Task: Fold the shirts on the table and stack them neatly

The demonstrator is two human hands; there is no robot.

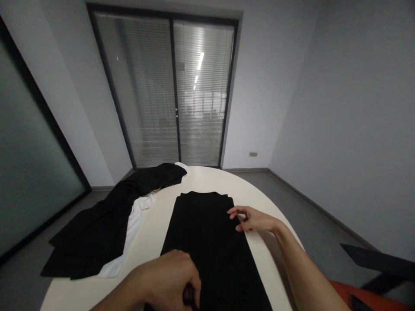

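Your garment (212,246) lies flat on the cream table (149,235), plain matte black, long and narrow, its far edge stepped at both corners. Your left hand (173,276) curls over its near left side; I cannot tell whether it grips cloth. Your right hand (254,220), half open, holds nothing at the garment's right edge.

A black garment (207,233) is lying flat on the pale table (149,229), stretching from near to far, its far end showing notched corners.
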